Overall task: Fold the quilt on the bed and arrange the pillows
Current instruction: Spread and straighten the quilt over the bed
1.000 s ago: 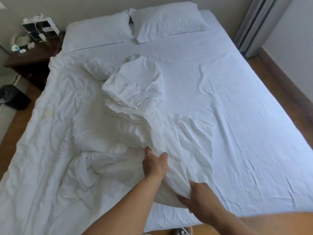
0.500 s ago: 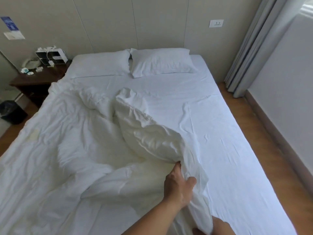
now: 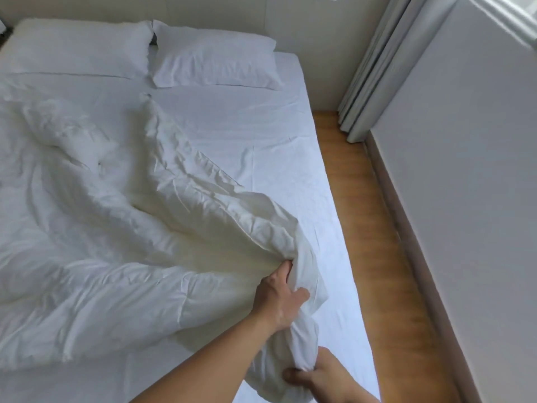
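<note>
- Bare sheet (image 3: 255,141), right half: flat, open to pass.
- Bunched quilt (image 3: 101,228) heaps over left half, blocks low passes.
- Left pillow (image 3: 78,48) and right pillow (image 3: 215,65) fill the head end.
- Narrow floor strip (image 3: 377,228) between bed (image 3: 325,199) edge and wall (image 3: 465,199); curtain (image 3: 374,68) closes its far end.

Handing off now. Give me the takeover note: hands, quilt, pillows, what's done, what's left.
The left hand grips a bunched edge of the quilt; the right hand grips the same bunch lower down.
The quilt lies crumpled on the bed, unfolded.
The left pillow and right pillow sit side by side at the head.
Done: nothing folded.
Left: fold the quilt, arrange the pillows.
</note>
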A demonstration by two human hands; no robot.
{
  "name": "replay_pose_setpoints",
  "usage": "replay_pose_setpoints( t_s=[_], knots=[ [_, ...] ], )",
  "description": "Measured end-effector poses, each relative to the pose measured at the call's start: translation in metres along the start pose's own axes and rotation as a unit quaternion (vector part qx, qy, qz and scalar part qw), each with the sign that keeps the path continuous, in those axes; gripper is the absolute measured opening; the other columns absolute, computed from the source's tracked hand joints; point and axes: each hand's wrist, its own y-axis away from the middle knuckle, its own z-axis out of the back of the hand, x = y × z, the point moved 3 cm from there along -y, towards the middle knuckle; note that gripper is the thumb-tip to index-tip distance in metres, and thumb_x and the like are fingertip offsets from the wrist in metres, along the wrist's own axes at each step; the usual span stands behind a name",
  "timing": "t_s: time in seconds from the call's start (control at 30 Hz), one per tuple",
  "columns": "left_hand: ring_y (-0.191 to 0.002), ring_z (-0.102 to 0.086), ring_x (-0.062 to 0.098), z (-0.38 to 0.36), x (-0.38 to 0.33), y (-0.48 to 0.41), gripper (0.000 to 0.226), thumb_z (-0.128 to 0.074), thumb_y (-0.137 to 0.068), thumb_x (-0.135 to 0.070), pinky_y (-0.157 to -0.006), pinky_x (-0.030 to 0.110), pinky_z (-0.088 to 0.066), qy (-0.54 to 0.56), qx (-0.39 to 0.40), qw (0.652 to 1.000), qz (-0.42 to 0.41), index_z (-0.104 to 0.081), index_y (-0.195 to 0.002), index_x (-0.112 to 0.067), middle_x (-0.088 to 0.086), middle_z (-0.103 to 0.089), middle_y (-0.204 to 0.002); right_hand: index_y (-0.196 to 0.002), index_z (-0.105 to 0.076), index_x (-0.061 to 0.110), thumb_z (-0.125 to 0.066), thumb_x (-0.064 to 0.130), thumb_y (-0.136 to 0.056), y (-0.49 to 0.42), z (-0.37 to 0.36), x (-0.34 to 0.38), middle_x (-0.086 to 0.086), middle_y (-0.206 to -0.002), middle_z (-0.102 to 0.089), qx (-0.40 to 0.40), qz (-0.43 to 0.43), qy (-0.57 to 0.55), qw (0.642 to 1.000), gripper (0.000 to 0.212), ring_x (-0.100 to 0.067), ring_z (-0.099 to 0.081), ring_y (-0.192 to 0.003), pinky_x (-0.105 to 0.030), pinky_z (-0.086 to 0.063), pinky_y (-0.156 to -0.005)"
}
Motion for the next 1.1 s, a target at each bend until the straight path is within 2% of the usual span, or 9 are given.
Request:
replay_pose_setpoints(
  t_s=[0.07, 0.13, 0.2, 0.3, 0.43, 0.53, 0.77, 0.9, 1.1],
  knots=[
    [-0.104, -0.063, 0.023, -0.017, -0.002, 0.001, 0.068, -0.049, -0.067, -0.048, -0.094, 0.034, -0.051, -0.02, 0.004, 1.0, 0.003, -0.051, -0.133, -0.033, -0.005, -0.069, -0.116, -0.14, -0.055, 0.02, -0.088, 0.051, -0.065, 0.011, 0.03, 0.009, -0.007, -0.132, -0.065, 0.036, 0.049, -0.026, 0.998, 0.087, -0.021, -0.059, -0.125, -0.048, -0.043, -0.112],
    [-0.107, -0.062, 0.021, -0.032, -0.002, 0.005, 0.07, -0.05, -0.07, -0.048, -0.095, 0.031, -0.051, -0.051, 0.017, 0.998, 0.019, -0.049, -0.137, -0.033, -0.005, -0.067, -0.122, -0.138, -0.059, 0.028, -0.069, 0.033, -0.083, 0.013, 0.076, 0.021, -0.015, -0.134, -0.063, 0.022, 0.028, -0.107, 0.994, 0.057, -0.034, -0.059, -0.125, -0.057, -0.043, -0.11],
    [-0.106, -0.061, 0.017, -0.045, 0.001, 0.01, 0.069, -0.054, -0.073, -0.047, -0.093, 0.021, -0.048, -0.076, 0.026, 0.996, 0.041, -0.047, -0.14, -0.034, -0.008, -0.065, -0.127, -0.129, -0.064, 0.03, -0.072, 0.044, -0.079, 0.003, 0.125, 0.041, -0.012, -0.126, -0.069, -0.003, 0.051, -0.197, 0.979, 0.053, -0.034, -0.066, -0.117, -0.058, -0.049, -0.103],
    [-0.094, -0.062, 0.016, -0.068, -0.003, 0.02, 0.046, -0.059, -0.074, -0.042, -0.077, 0.018, -0.045, -0.1, 0.0, 0.993, 0.059, -0.057, -0.118, -0.03, -0.011, -0.067, -0.109, -0.12, -0.064, 0.028, -0.067, 0.064, -0.082, -0.031, 0.16, 0.098, -0.005, -0.118, -0.072, -0.013, 0.044, -0.079, 0.996, 0.052, -0.028, -0.071, -0.107, -0.05, -0.056, -0.093],
    [-0.079, -0.059, 0.015, -0.09, -0.006, 0.018, 0.036, -0.055, -0.067, -0.042, -0.074, 0.029, -0.052, -0.072, -0.098, 0.984, 0.128, -0.057, -0.099, -0.025, -0.008, -0.064, -0.089, -0.101, -0.072, 0.006, -0.087, 0.044, -0.067, -0.091, 0.153, 0.126, -0.018, -0.1, -0.076, 0.012, 0.009, 0.028, 0.999, 0.053, -0.031, -0.072, -0.082, -0.035, -0.056, -0.068],
    [-0.084, -0.059, 0.014, -0.103, -0.005, 0.005, 0.038, -0.053, -0.068, -0.043, -0.075, 0.026, -0.05, -0.077, -0.152, 0.973, 0.155, -0.057, -0.103, -0.03, -0.012, -0.063, -0.094, -0.097, -0.073, 0.001, -0.089, 0.03, -0.059, -0.123, 0.161, 0.114, -0.017, -0.09, -0.076, -0.011, 0.026, 0.013, 1.0, 0.05, -0.032, -0.074, -0.079, -0.037, -0.059, -0.066],
    [-0.109, -0.057, 0.019, -0.175, 0.01, -0.036, 0.045, -0.062, -0.083, -0.038, -0.089, 0.028, -0.044, -0.174, -0.123, 0.961, 0.175, -0.051, -0.126, -0.036, -0.007, -0.059, -0.115, -0.104, -0.064, 0.026, -0.071, 0.017, -0.079, -0.133, 0.246, 0.045, 0.001, -0.093, -0.076, -0.078, 0.127, 0.069, 0.987, 0.028, -0.02, -0.073, -0.087, -0.045, -0.061, -0.078],
    [-0.109, -0.058, 0.022, -0.223, 0.037, -0.067, 0.043, -0.058, -0.084, -0.038, -0.09, 0.031, -0.045, -0.204, -0.069, 0.961, 0.176, -0.051, -0.126, -0.035, -0.003, -0.06, -0.114, -0.12, -0.051, 0.027, -0.072, 0.021, -0.082, -0.152, 0.272, -0.005, 0.006, -0.096, -0.069, -0.166, 0.1, 0.104, 0.976, 0.044, -0.019, -0.067, -0.092, -0.041, -0.054, -0.084],
    [-0.112, -0.059, 0.025, -0.274, 0.099, -0.096, 0.041, -0.058, -0.084, -0.036, -0.091, 0.033, -0.046, -0.189, -0.021, 0.96, 0.206, -0.055, -0.124, -0.031, 0.0, -0.062, -0.117, -0.107, -0.042, 0.015, -0.067, 0.028, -0.091, -0.192, 0.277, -0.053, 0.002, -0.082, -0.057, -0.198, -0.019, 0.259, 0.945, 0.032, -0.029, -0.059, -0.079, -0.036, -0.05, -0.072]
  ],
)
